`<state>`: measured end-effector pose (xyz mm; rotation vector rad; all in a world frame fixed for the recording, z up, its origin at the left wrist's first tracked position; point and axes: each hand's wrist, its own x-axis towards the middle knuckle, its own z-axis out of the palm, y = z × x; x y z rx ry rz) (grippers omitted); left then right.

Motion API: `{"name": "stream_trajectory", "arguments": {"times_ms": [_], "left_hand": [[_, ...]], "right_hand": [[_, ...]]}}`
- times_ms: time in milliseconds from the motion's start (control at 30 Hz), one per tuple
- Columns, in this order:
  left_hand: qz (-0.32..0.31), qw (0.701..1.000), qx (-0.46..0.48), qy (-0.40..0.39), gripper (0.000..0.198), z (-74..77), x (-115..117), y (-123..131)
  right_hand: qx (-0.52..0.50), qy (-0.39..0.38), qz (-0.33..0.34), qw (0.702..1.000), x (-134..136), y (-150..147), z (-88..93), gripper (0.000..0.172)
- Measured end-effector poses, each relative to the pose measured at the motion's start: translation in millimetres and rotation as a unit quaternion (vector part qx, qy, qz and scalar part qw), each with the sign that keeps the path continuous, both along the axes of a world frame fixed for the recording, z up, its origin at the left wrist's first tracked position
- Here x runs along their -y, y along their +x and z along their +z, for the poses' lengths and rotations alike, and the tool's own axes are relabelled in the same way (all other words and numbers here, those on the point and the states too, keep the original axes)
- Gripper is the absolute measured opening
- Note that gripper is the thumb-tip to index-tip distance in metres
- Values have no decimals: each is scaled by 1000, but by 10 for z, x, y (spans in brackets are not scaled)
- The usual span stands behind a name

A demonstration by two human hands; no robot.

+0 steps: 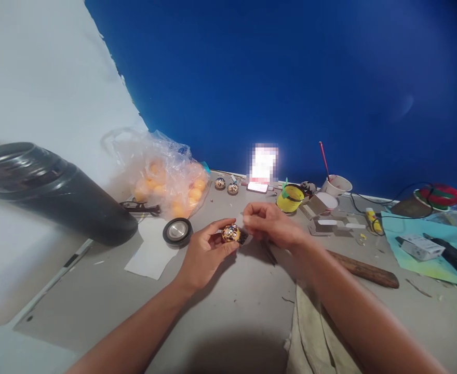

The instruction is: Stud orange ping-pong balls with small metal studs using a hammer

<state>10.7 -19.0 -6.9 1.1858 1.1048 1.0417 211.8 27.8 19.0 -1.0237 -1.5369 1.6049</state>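
My left hand [205,252] is closed around a small ball [230,233] covered in gold and dark patches, held just above the grey table [220,311]. My right hand [271,223] is right beside it, fingers pinched together at the ball's upper right side. A tiny pale piece seems to sit in that pinch, but I cannot make it out. Two similar decorated balls [226,185] rest farther back on the table.
A clear bag of orange balls [166,182] lies at the back left beside a black cylinder [53,192]. A tape roll [177,231], white paper [150,254], yellow cup [290,198], white cups [335,185], wooden stick [363,270] and cloth [314,337] surround my hands.
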Motion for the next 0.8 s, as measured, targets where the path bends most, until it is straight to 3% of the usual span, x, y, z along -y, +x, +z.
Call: {"name": "stream_trajectory", "arguments": {"times_ms": [67,133,233,300,400,500,600,700,800], "left_hand": [[0,999,38,-34,51,12,-15,-7],[9,996,82,-46,48,23,-33,-12],[18,990,122,-62,37,30,-61,-17],[27,990,120,-67,32,23,-78,-23],[46,993,94,-54,33,-5,-102,-39],[39,995,81,-42,44,-33,-117,-53],[24,998,48,-35,54,-28,-114,-51],[50,999,-1,-14,59,2,-101,-35],[69,997,-17,-12,55,25,-93,-16]], "right_hand": [[70,60,-26,995,-27,165,142,41],[245,131,-4,961,-45,334,269,34],[503,130,63,852,-45,494,336,25],[607,112,90,782,-30,510,293,30],[667,132,99,727,-7,450,197,38],[680,136,97,714,0,398,149,39],[665,117,109,730,-27,419,136,34],[626,105,120,763,-94,525,145,32],[555,95,122,817,-136,668,233,25]]}}
